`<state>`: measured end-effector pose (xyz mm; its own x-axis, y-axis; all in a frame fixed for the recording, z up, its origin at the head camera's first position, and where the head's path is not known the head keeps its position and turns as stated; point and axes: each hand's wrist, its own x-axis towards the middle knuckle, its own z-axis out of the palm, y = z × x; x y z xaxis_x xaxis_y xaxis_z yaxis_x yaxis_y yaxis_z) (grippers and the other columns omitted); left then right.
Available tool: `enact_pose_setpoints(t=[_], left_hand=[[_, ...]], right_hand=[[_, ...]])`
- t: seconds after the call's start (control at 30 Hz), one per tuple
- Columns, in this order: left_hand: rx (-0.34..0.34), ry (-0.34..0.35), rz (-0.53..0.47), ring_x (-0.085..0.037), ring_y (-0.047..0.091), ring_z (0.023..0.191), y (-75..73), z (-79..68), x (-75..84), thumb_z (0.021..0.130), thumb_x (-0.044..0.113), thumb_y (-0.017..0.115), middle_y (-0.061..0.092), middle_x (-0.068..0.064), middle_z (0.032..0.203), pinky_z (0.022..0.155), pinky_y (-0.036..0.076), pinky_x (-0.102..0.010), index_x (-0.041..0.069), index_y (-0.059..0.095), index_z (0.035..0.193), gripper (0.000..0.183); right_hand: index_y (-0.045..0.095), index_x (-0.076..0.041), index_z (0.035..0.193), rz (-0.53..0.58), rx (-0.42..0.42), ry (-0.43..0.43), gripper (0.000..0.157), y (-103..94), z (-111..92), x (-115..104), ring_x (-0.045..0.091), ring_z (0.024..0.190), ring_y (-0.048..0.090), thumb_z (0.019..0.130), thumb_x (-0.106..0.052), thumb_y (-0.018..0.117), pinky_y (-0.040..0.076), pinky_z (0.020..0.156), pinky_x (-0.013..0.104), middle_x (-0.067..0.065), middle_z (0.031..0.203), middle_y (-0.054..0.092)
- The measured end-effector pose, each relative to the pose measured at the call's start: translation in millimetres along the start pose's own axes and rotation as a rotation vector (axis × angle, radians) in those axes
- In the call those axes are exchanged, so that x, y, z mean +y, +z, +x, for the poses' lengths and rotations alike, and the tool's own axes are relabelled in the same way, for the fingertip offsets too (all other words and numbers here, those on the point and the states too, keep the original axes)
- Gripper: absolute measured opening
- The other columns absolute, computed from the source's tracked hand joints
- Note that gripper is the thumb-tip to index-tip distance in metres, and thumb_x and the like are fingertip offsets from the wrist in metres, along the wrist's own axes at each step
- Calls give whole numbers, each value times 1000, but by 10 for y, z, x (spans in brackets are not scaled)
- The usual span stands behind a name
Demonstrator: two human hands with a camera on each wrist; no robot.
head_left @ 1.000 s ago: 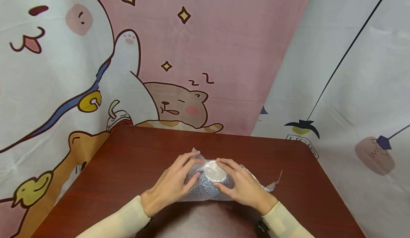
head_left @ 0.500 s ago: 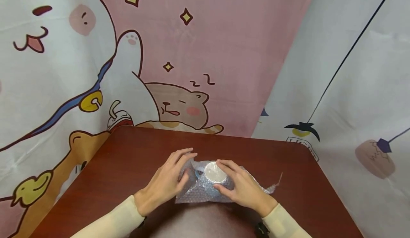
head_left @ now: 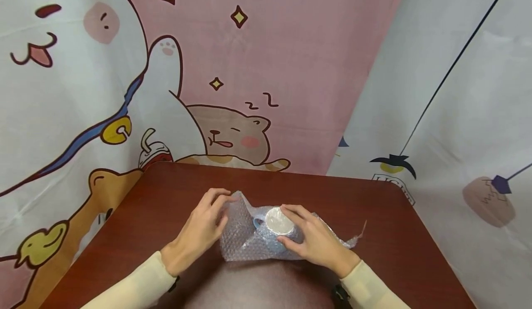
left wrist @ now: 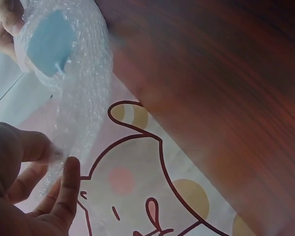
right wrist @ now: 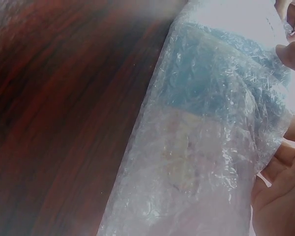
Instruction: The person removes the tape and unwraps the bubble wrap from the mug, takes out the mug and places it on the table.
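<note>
A light blue mug (head_left: 274, 242) with a white round end facing up stands in bubble wrap (head_left: 241, 237) near the front of the table. Its handle (head_left: 258, 221) points left and shows beside the wrap. My right hand (head_left: 317, 244) grips the mug's right side through the wrap, thumb in front and fingers over the rim of the white end. With its thumb and fingers, my left hand (head_left: 199, 228) pinches the raised left flap of the wrap, as the left wrist view shows. In the right wrist view, the wrap covers the blue mug side (right wrist: 196, 73).
The dark red wooden table (head_left: 199, 179) lies under everything. A loose strip of wrap (head_left: 353, 241) sticks out to the right behind my right hand. A cartoon-printed cloth (head_left: 291, 69) hangs behind the table and along its sides.
My left hand has moved left, away from the mug, drawing out the wrap's left flap and uncovering the handle. My right hand has stayed on the mug.
</note>
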<state>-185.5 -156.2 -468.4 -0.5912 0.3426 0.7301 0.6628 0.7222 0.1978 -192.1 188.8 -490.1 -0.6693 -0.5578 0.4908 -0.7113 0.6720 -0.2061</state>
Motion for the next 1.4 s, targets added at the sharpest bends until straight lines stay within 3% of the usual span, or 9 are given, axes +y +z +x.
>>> enact_pose_setpoints(t=[0.23, 0.47, 0.77, 0.93, 1.1, 1.23, 1.4], left_hand=[[-38, -48, 40, -17, 72, 88, -43, -71, -103, 82, -20, 86, 71, -17, 120, 66, 59, -24, 2, 81, 106, 32], [-133, -135, 69, -27, 77, 93, -68, -155, -167, 87, -16, 87, 72, -20, 124, 72, 66, -33, -3, 84, 115, 31], [-277, -278, 42, -18, 69, 83, -103, -213, -219, 95, -16, 82, 71, -15, 118, 63, 57, -25, 0, 85, 117, 28], [-339, -339, 44, -22, 71, 84, -86, -239, -250, 96, -15, 80, 71, -15, 117, 64, 60, -30, 2, 86, 118, 29], [-376, -356, 38, -24, 74, 86, -56, -254, -279, 100, -14, 77, 72, -14, 114, 67, 64, -36, 5, 88, 120, 30], [-385, -345, 43, -23, 74, 85, -57, -249, -285, 99, -16, 75, 72, -14, 112, 66, 64, -34, 5, 88, 122, 34], [-373, -330, 81, -21, 70, 82, -84, -229, -280, 95, -9, 84, 73, -14, 117, 60, 58, -31, 7, 87, 123, 33]], right_hand=[[70, -6, 160, -5, -23, 30, 80, -11, 1, -10, 26, 141, 77, 98, -49, 95, 69, 105, 55, 5, 161, 71], [69, -9, 162, -7, -50, 54, 82, -17, -10, -15, 24, 141, 76, 97, -53, 95, 69, 105, 55, 2, 162, 70], [69, -10, 163, 6, -70, 63, 82, -17, -13, -28, 23, 142, 76, 98, -55, 93, 68, 107, 55, 1, 162, 70], [69, -11, 163, 1, -77, 69, 82, 0, -12, -34, 23, 142, 76, 98, -56, 93, 68, 107, 55, 1, 162, 70], [68, -12, 163, 6, -87, 76, 82, 2, -4, -39, 22, 143, 75, 99, -56, 92, 67, 109, 55, 0, 163, 70], [69, -11, 163, 2, -75, 68, 82, -9, 2, -39, 23, 141, 76, 99, -56, 92, 68, 107, 56, 2, 162, 70], [69, -9, 162, 0, -53, 56, 81, -24, 14, -27, 25, 140, 77, 99, -53, 93, 69, 105, 56, 4, 161, 70]])
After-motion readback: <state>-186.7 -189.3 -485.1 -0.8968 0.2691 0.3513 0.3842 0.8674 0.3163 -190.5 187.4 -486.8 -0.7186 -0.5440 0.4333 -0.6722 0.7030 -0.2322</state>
